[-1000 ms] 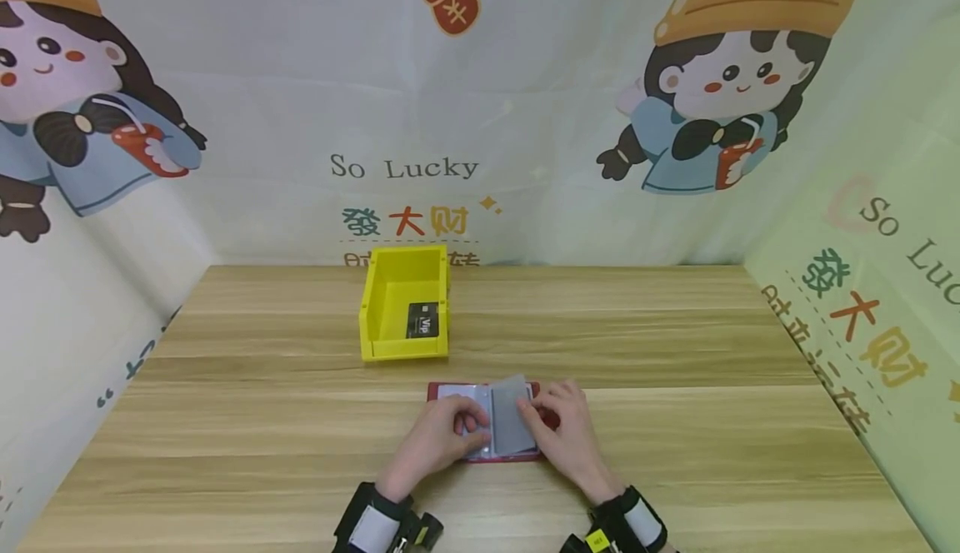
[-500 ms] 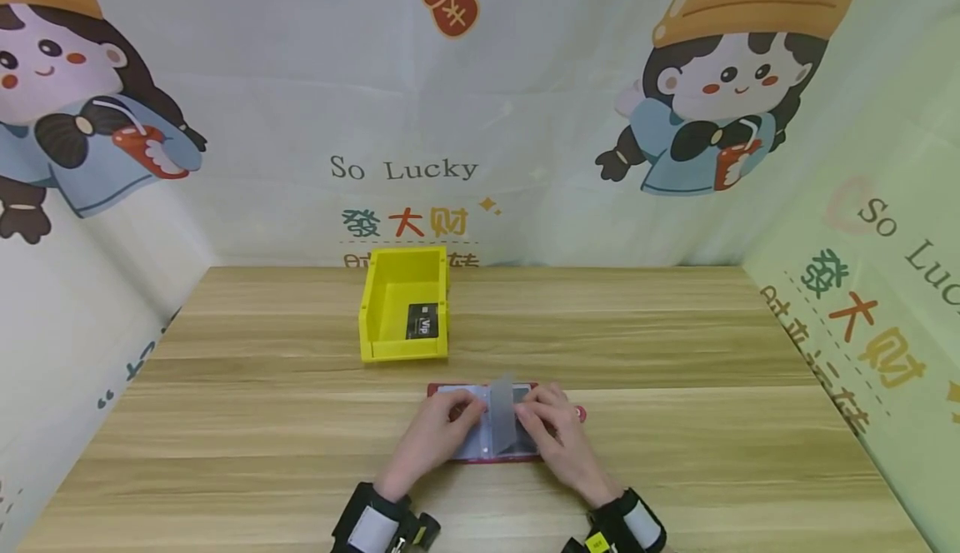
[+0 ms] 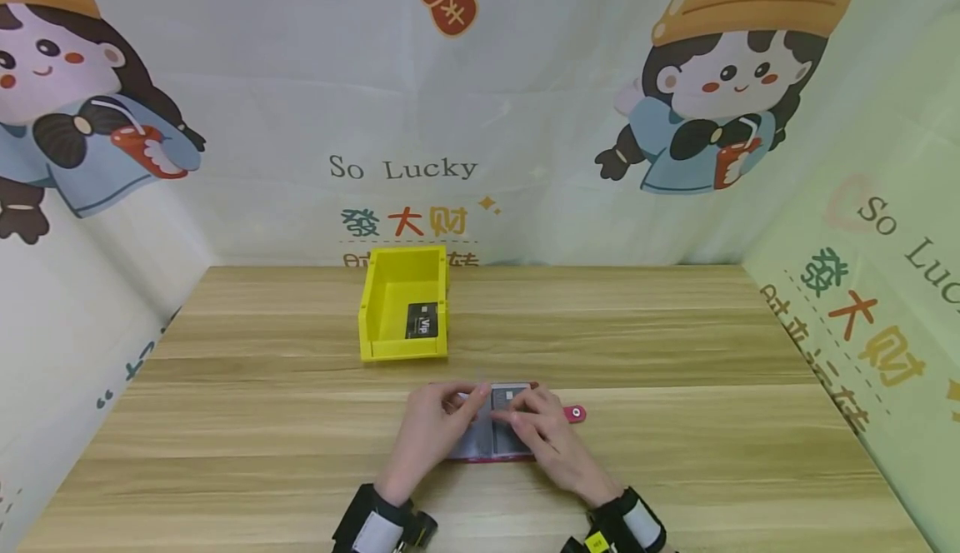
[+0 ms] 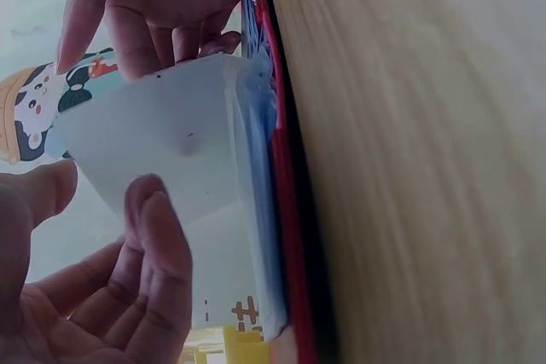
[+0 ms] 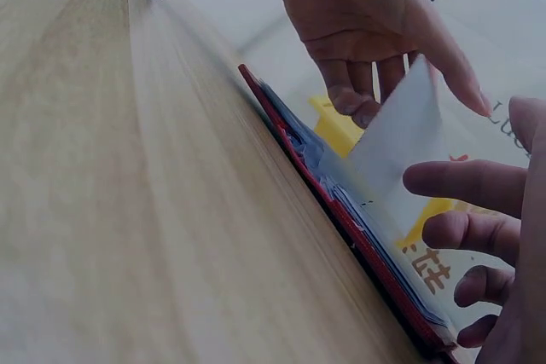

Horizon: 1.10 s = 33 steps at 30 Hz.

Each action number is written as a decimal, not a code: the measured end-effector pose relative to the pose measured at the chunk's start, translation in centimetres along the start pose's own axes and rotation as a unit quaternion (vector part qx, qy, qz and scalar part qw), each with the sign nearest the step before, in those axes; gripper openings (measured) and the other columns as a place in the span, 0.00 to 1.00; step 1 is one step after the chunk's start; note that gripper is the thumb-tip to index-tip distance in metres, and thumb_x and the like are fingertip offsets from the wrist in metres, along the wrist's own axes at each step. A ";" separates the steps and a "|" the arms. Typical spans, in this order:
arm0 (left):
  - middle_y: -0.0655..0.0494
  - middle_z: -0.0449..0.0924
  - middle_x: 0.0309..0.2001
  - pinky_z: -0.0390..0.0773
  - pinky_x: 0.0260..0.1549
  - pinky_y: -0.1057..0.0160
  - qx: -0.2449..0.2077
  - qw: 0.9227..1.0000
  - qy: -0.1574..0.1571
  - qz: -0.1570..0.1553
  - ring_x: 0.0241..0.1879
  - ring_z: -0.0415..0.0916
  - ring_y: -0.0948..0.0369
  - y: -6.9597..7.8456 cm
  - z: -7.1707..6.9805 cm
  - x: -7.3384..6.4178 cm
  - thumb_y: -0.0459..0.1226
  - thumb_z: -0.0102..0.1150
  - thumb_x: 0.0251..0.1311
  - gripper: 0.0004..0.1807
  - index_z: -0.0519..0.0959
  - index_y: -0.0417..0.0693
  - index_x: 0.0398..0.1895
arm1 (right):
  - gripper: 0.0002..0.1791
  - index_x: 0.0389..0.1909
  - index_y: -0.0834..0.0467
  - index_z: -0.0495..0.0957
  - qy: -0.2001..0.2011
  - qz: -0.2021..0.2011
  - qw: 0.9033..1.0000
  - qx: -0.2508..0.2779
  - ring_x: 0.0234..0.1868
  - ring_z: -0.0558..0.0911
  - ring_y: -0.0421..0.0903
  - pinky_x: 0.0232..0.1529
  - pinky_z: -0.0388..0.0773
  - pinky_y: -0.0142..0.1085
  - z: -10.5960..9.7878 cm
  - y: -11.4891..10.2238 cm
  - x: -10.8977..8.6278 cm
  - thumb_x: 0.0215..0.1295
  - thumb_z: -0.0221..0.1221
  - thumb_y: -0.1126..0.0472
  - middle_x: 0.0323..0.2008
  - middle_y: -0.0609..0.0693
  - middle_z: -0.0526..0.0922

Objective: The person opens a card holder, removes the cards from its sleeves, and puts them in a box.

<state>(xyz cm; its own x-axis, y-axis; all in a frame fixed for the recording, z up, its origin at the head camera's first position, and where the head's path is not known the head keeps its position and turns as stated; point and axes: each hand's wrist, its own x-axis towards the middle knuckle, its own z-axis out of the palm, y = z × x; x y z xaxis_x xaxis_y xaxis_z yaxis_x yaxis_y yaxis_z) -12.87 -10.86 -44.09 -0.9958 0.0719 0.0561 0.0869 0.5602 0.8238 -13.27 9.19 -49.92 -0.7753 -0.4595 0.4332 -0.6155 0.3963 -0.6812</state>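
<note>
A small red-covered card holder (image 3: 491, 459) lies spread on the table under both hands, its clear sleeves fanned. One translucent sleeve page (image 4: 162, 134) stands raised from the spine. Against that page rests the index fingertip of my right hand (image 3: 555, 436), the other fingers loosely bent and apart. My left hand (image 3: 423, 432) is on the other side, thumb and fingers spread around the page's free edge without closing on it. A dark card (image 3: 508, 395) shows in the right-hand sleeve, partly covered by the right fingers. A pink snap strap (image 3: 576, 414) sticks out at the right.
Behind the card holder stands a yellow bin (image 3: 365, 341) holding a black Vip card (image 3: 422, 321). Printed cloth (image 3: 540, 120) walls the wooden table (image 3: 637, 328) at the back and sides. Each wrist wears a black strap with a camera.
The sleeve page has turned from the right side up and over toward the left, uncovering the dark card. The right fingers moved left with it; the left hand shifted slightly up and spread its fingers.
</note>
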 end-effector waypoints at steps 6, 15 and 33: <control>0.55 0.81 0.21 0.67 0.18 0.71 0.019 0.999 0.029 0.014 0.20 0.70 0.67 -0.1 -0.3 -0.3 0.38 0.67 0.61 0.11 0.87 0.39 0.40 | 0.17 0.50 0.52 0.87 -0.021 -0.025 0.999 -0.044 0.47 0.67 0.41 0.57 0.61 0.45 0.0 -0.1 0.2 0.75 0.49 0.62 0.39 0.44 0.75; 0.54 0.81 0.22 0.69 0.20 0.70 0.062 0.998 0.023 -0.013 0.21 0.72 0.66 -0.4 -1.1 -0.4 0.33 0.69 0.56 0.20 0.82 0.31 0.51 | 0.17 0.52 0.46 0.87 -0.069 0.017 0.994 -0.082 0.45 0.62 0.38 0.49 0.55 0.36 -0.1 -0.7 0.3 0.77 0.49 0.56 0.38 0.41 0.69; 0.55 0.75 0.24 0.66 0.24 0.68 0.083 0.994 -0.025 -0.072 0.23 0.68 0.62 -1.4 -1.7 -0.4 0.32 0.72 0.54 0.23 0.78 0.37 0.53 | 0.16 0.54 0.39 0.85 -0.099 0.023 0.984 -0.145 0.43 0.60 0.38 0.48 0.51 0.36 0.3 -0.8 0.3 0.75 0.51 0.48 0.36 0.40 0.64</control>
<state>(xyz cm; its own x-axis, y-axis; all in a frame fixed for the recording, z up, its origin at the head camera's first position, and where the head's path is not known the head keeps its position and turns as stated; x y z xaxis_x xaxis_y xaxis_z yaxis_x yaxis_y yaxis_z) -12.67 -13.08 -44.26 -0.9961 0.0190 -0.0865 -0.0490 0.6955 0.7169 -12.96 8.52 -49.46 -0.7783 -0.5700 0.2633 -0.6170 0.6169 -0.4885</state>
